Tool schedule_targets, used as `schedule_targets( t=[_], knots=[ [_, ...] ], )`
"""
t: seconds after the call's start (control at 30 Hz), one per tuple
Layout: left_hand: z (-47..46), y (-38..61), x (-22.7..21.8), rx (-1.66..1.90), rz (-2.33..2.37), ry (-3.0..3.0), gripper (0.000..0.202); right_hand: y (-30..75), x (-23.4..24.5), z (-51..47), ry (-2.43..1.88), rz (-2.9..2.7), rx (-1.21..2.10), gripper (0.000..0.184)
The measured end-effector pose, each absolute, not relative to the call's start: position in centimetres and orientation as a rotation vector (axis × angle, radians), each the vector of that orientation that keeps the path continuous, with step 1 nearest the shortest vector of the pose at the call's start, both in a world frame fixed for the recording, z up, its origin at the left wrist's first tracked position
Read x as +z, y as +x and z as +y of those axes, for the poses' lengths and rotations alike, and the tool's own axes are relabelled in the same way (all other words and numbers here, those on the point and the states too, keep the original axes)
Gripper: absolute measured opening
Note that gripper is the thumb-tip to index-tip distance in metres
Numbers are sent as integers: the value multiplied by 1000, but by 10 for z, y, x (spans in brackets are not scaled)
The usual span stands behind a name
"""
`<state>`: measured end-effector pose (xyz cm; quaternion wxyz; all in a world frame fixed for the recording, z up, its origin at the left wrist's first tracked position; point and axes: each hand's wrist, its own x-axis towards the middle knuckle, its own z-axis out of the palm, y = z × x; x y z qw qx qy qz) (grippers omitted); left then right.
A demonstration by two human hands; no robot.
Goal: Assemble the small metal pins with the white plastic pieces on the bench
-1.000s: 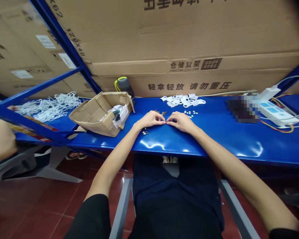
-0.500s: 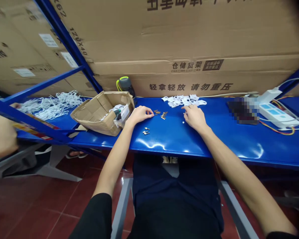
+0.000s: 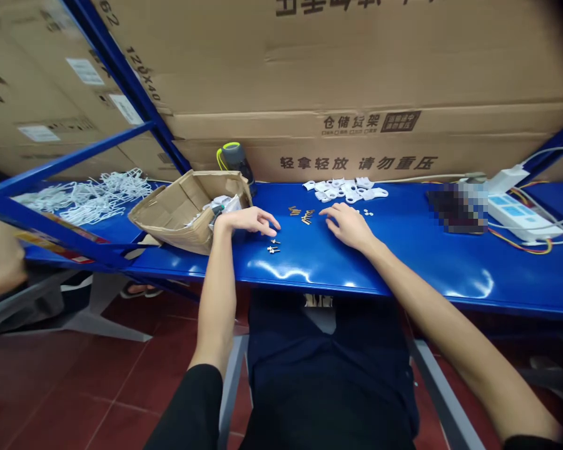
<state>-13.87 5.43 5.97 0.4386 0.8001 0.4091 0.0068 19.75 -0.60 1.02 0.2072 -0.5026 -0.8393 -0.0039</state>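
My left hand point(image 3: 252, 220) hovers beside the cardboard box, fingers stretched out and slightly parted, with nothing visible in them. Just below its fingertips lie several small metal pins with white heads point(image 3: 273, 249). My right hand point(image 3: 349, 226) is low over the blue tabletop, fingers apart and pointing left, and I see nothing held. Between the hands are brass-coloured screw-like pieces point(image 3: 307, 217) in two small clusters. Small white round bits point(image 3: 368, 212) rest beyond my right hand, partly hidden by it. Behind them is a pile of white plastic ring-shaped parts point(image 3: 344, 189).
An open cardboard box point(image 3: 169, 231) holding bagged items stands at left, a dark cylindrical speaker or bottle point(image 3: 238, 159) behind it. White wire-like pieces point(image 3: 89, 197) lie further left, near another person's blurred arm point(image 3: 0, 256). A white power strip point(image 3: 520, 219) with cables is at right.
My left hand has drawn back from the brass pieces towards the white-headed pins, its fingers parting. My right hand has shifted left and nearer to me, uncovering small white bits.
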Motion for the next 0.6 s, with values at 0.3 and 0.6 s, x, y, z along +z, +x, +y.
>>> schedule_targets(
  t=[0.3, 0.6],
  knots=[
    [51, -131, 60, -98, 1088, 1936, 53, 199, 5, -3, -1354, -2339, 27, 32],
    [55, -69, 20, 487, 879, 2202, 40, 184, 6, -11, -1027, -2454, 220, 23]
  ],
)
